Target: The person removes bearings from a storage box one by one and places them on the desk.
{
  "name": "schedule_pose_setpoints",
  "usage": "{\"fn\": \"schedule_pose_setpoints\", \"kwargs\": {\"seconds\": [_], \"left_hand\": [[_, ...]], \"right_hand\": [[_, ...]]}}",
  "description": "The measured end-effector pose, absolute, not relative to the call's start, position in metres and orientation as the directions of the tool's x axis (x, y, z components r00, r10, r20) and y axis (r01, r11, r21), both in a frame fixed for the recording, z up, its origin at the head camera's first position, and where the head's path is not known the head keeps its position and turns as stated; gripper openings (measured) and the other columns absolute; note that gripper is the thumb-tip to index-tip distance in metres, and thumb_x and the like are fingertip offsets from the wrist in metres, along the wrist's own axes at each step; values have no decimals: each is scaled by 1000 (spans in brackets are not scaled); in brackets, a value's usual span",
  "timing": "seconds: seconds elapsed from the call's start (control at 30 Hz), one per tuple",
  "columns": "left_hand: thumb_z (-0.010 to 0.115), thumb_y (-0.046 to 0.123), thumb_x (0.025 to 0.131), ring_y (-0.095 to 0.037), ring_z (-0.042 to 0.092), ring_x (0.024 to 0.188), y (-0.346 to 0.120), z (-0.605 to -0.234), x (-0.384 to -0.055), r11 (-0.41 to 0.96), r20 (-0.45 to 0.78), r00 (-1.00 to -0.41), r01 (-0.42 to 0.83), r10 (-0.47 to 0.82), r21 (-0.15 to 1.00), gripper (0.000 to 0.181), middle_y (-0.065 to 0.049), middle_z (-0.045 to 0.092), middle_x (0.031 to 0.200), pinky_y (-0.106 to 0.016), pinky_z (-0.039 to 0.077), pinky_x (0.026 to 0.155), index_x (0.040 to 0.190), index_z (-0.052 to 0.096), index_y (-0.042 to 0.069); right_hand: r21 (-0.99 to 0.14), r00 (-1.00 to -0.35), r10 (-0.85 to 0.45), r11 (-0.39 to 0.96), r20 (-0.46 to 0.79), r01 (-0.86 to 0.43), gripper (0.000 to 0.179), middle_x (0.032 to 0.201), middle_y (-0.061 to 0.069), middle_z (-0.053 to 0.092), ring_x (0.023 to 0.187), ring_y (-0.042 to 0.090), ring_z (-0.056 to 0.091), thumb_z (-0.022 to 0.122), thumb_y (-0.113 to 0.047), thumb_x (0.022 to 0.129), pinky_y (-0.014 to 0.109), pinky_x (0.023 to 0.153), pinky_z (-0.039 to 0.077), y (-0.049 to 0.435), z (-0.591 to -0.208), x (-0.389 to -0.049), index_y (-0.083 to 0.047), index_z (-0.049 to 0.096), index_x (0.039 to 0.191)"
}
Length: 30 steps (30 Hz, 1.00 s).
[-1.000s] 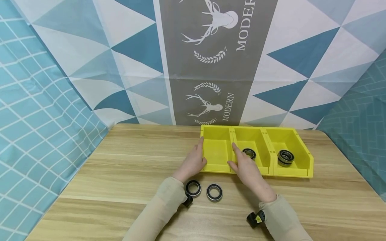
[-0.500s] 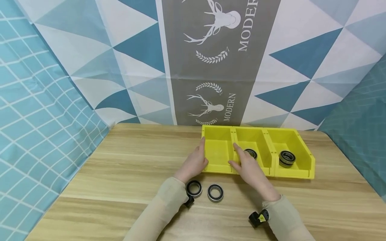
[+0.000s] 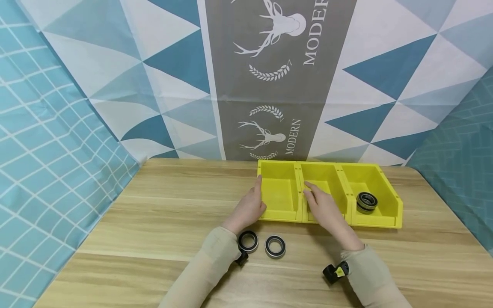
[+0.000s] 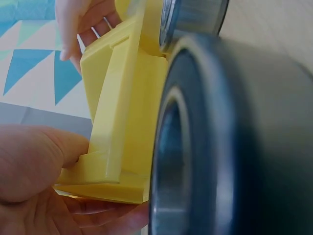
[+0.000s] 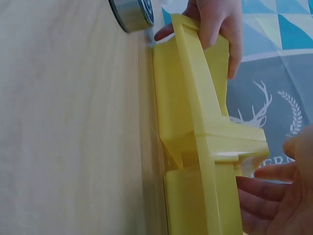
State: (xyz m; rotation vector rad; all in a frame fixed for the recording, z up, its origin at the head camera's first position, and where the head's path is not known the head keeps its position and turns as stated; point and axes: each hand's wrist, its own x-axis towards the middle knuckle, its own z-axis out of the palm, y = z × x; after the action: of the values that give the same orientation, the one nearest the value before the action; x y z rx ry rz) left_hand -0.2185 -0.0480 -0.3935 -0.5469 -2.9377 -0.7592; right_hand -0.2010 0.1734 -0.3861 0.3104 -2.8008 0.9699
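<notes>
Three yellow bins stand joined in a row: a left bin (image 3: 277, 194), a middle bin (image 3: 320, 171) and a right bin (image 3: 392, 205). My left hand (image 3: 248, 206) grips the left bin's outer wall, thumb (image 4: 68, 147) over the front corner and fingers outside it. My right hand (image 3: 327, 211) reaches over the middle bin with loosely extended fingers beside the divider, holding nothing visible. It hides the bearing in that bin. Two ball bearings are stacked in the right bin, the upper bearing (image 3: 360, 199) showing its black seal.
On the wooden table (image 3: 161, 214), in front of the bins, lie a bearing (image 3: 255, 245) beside the left wrist and another bearing (image 3: 283, 249) to its right. A patterned backdrop (image 3: 265, 107) rises behind the table's back edge.
My right hand has shifted right, off the divider between left and middle bins, and now covers the middle bin's bearing. The left hand keeps its grip on the left bin.
</notes>
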Motion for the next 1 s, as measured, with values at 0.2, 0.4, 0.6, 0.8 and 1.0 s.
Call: {"fn": "schedule_pose_setpoints", "kwargs": {"seconds": [0.2, 0.4, 0.6, 0.8, 1.0], "left_hand": [[52, 4, 80, -23, 56, 75, -49, -393, -218, 807, 140, -936, 351, 324, 475, 79, -25, 56, 111, -36, 49, 71, 144, 5, -2], [53, 4, 80, -22, 54, 70, -49, -394, -219, 812, 142, -935, 352, 324, 465, 79, -25, 55, 111, -35, 48, 67, 144, 6, -2], [53, 4, 80, -22, 53, 69, -50, -394, -218, 810, 151, -935, 355, 322, 467, 79, -25, 56, 109, -36, 48, 67, 144, 7, -2], [52, 4, 81, -21, 52, 68, -50, -394, -218, 810, 141, -937, 348, 320, 473, 79, -25, 55, 111, -34, 47, 66, 144, 5, -1], [51, 3, 80, -24, 56, 76, -49, -396, -219, 808, 154, -933, 358, 324, 467, 79, -26, 55, 112, -36, 48, 72, 144, 5, -2]], "right_hand": [[-565, -947, -116, 778, 300, -274, 35, 109, 21, 61, 85, 30, 59, 45, -16, 94, 43, 73, 47, 180, -383, -208, 2, 55, 121], [-505, -964, -124, 832, 236, -231, 35, 121, 28, 51, 89, 38, 57, 53, -13, 88, 47, 75, 47, 187, -382, -214, 2, 57, 120], [-450, -975, -153, 868, 163, -212, 43, 123, 31, 48, 110, 47, 46, 59, -15, 85, 55, 88, 39, 190, -384, -220, 4, 52, 123], [-398, -975, -172, 892, 141, -215, 46, 122, 30, 48, 110, 46, 46, 62, -15, 82, 54, 89, 39, 190, -390, -225, 4, 53, 123], [-369, -976, -181, 905, 123, -214, 45, 121, 30, 49, 108, 46, 47, 63, -13, 81, 54, 88, 40, 190, -395, -229, 4, 53, 121]]}}
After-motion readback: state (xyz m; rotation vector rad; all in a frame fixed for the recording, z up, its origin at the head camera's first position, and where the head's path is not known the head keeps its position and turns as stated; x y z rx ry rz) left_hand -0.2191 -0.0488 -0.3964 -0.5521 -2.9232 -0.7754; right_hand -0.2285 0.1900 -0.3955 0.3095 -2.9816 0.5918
